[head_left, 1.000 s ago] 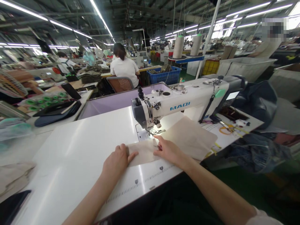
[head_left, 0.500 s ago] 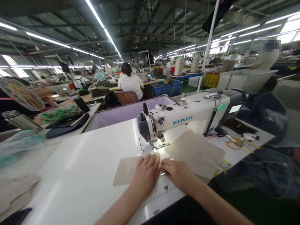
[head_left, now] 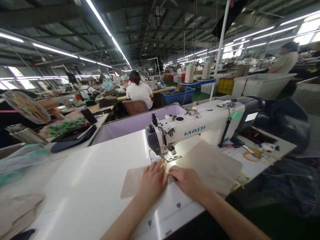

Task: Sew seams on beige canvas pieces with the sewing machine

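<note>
A white sewing machine (head_left: 195, 128) stands on the white table (head_left: 87, 176), its lamp lit over the needle area. Beige fabric (head_left: 131, 181) lies left of the needle, and a larger beige piece (head_left: 210, 166) spreads under the machine arm to the right. My left hand (head_left: 153, 178) presses on the left fabric with fingers close together, just in front of the presser foot (head_left: 172, 158). Beside it, my right hand (head_left: 187, 180) has its fingers closed in a pinch at the fabric's edge near the needle.
Scissors with orange handles (head_left: 251, 155) and yellow tape lie at the right. Behind the table is a purple-lined bin (head_left: 125, 128). More beige cloth (head_left: 20, 213) lies at the lower left. A person in white (head_left: 138, 90) sits ahead.
Both hands have shifted slightly left and closer to the presser foot. The right hand's fingertips have moved nearer the left hand. The view has turned slightly.
</note>
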`<state>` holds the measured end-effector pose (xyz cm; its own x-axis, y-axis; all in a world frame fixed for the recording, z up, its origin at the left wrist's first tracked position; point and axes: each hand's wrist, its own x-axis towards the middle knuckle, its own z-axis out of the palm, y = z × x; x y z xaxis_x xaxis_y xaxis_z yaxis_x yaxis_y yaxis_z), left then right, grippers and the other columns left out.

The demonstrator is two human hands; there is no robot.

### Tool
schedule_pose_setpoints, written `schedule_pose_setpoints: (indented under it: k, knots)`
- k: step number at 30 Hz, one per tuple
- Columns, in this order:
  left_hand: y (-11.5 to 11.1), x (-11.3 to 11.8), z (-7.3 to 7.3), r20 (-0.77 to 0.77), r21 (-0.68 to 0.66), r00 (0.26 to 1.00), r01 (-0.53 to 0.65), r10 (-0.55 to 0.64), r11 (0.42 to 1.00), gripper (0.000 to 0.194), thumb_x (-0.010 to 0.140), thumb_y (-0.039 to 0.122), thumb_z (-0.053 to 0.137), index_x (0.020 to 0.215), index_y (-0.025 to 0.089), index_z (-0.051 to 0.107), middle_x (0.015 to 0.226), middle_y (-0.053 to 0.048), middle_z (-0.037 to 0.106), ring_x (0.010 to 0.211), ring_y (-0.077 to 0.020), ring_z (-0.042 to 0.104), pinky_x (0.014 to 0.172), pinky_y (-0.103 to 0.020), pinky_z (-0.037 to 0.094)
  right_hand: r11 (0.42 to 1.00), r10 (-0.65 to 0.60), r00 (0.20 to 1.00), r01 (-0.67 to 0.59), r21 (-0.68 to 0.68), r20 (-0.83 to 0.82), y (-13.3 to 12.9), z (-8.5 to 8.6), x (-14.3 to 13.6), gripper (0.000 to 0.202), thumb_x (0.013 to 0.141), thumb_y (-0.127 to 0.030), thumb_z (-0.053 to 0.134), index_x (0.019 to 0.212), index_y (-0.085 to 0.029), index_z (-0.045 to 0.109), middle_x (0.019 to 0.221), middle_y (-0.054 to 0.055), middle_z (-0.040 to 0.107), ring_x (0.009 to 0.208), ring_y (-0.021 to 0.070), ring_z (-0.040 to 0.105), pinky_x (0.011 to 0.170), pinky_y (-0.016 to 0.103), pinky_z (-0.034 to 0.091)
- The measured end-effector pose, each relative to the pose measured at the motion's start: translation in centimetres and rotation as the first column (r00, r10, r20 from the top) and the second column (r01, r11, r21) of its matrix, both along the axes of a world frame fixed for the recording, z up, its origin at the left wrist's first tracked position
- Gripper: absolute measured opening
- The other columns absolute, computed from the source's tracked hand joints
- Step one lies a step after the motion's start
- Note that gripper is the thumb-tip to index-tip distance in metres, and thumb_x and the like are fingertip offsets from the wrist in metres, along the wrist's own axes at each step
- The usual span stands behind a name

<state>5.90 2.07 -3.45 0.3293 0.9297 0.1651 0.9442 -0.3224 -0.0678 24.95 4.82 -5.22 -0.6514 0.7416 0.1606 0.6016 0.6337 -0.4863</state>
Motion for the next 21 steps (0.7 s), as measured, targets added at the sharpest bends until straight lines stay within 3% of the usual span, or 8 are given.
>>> schedule_pose_setpoints:
  k: [11, 21]
  knots:
    - [0.14, -0.10, -0.23, -0.007, 0.024, 1.000, 0.014, -0.014, 1.000, 0.040, 0.101, 0.028, 0.044, 0.137, 0.019, 0.060, 0.137, -0.011, 0.063, 0.123, -0.0287, 0.055, 0.097, -0.043, 0.048, 1.000, 0.001, 0.998, -0.002, -0.019, -0.066, 0.12, -0.34, -0.07, 0.029, 0.095, -0.016, 0.050, 0.115, -0.024, 0.070, 0.123, 0.001, 0.070, 0.106, 0.0217, 0.068, 0.090, 0.028, 0.048]
    - [0.28, -0.56, -0.10, 0.008, 0.019, 0.999, 0.038, -0.038, 0.999, 0.039, 0.103, 0.032, 0.044, 0.137, 0.023, 0.060, 0.139, -0.010, 0.063, 0.125, -0.0278, 0.055, 0.099, -0.042, 0.047, 1.000, -0.003, 1.000, 0.003, -0.006, 0.004, 0.07, 0.09, -0.15, 0.025, 0.095, -0.016, 0.051, 0.112, -0.023, 0.068, 0.119, 0.003, 0.071, 0.102, 0.0219, 0.068, 0.087, 0.028, 0.048]
